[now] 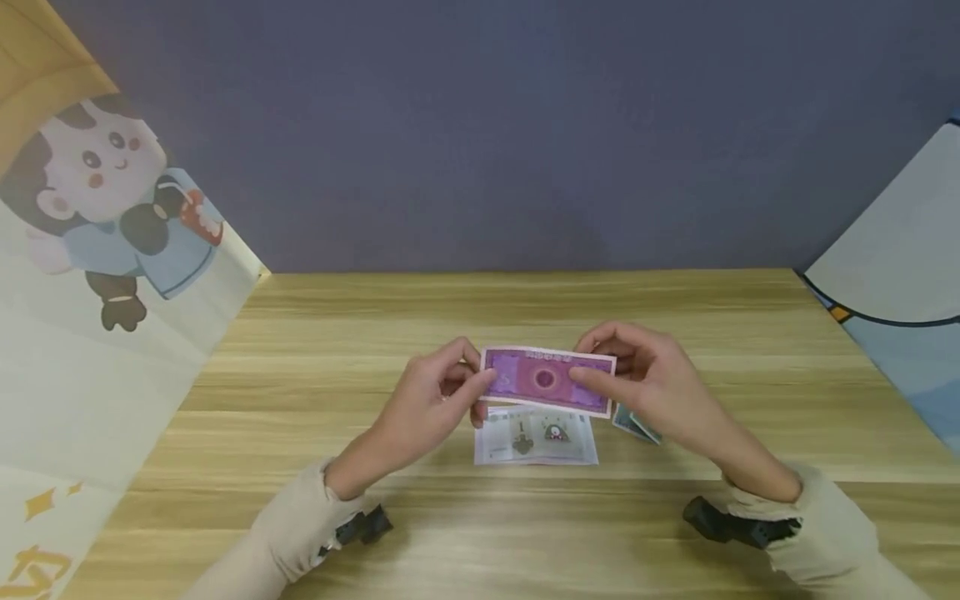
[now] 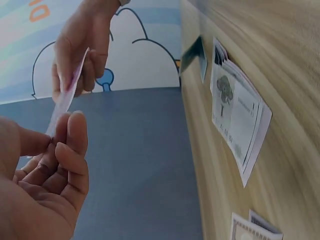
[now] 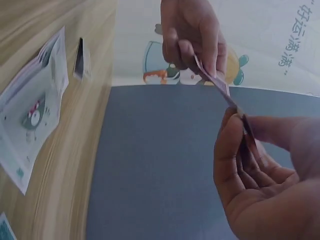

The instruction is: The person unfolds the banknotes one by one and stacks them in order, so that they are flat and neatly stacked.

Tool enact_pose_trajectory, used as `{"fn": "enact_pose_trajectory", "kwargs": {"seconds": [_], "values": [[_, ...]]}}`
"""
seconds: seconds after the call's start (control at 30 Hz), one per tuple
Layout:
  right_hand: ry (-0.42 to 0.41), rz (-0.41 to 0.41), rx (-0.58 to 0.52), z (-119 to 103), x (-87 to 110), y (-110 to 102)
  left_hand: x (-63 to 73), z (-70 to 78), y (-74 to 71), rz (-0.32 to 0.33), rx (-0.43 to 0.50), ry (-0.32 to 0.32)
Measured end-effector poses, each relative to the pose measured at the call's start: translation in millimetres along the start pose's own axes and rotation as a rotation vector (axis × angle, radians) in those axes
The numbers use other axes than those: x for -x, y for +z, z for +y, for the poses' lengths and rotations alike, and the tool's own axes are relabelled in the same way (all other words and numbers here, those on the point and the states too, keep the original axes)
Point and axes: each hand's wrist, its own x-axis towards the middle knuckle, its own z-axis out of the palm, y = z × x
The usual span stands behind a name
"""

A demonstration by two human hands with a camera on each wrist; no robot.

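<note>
A purple banknote (image 1: 543,380) with a white border is stretched between both hands above the table. My left hand (image 1: 427,404) pinches its left end between thumb and fingers. At the other end, my right hand (image 1: 667,392) pinches it with the thumb on the printed face. Seen nearly edge-on in the right wrist view, the banknote (image 3: 220,87) spans from one hand to the other. Below it lies a small pile of pale printed notes (image 1: 536,446), slightly fanned in the left wrist view. Partly behind the right hand lies a folded greenish note (image 1: 633,423).
The wooden table (image 1: 315,333) meets a dark blue-grey panel (image 1: 480,133) at the back. Another folded note (image 2: 255,229) stands on the tabletop in the left wrist view. Cartoon-printed walls (image 1: 112,208) flank both sides. Black devices (image 1: 363,527) sit at the wrists.
</note>
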Motion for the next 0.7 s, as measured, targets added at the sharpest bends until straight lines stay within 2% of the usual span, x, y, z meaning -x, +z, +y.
{"fn": "enact_pose_trajectory", "kwargs": {"seconds": [0.07, 0.13, 0.23, 0.3, 0.43, 0.57, 0.7], "values": [[0.036, -0.004, 0.030, 4.5, -1.0, -0.6, -0.3, -2.5, 1.4, -0.022, 0.000, -0.039], [0.074, -0.026, 0.065, 11.6, -2.7, 0.3, -0.9, -7.4, 2.8, -0.056, 0.015, -0.107], [0.107, -0.088, 0.125, 25.9, -6.5, 3.9, -1.7, -18.6, 5.1, -0.124, 0.002, -0.205], [0.117, -0.137, 0.178, 35.1, -8.9, 6.4, -1.6, -26.5, 6.6, -0.167, -0.024, -0.247], [0.110, -0.199, 0.249, 48.3, -11.8, 9.5, -1.7, -36.9, 8.7, -0.223, -0.105, -0.249], [0.088, -0.211, 0.295, 54.7, -12.9, 11.9, -1.9, -41.0, 9.9, -0.259, -0.157, -0.226], [0.073, -0.245, 0.335, 59.8, -12.4, 15.3, -1.0, -43.3, 11.2, -0.279, -0.270, -0.233]]}}
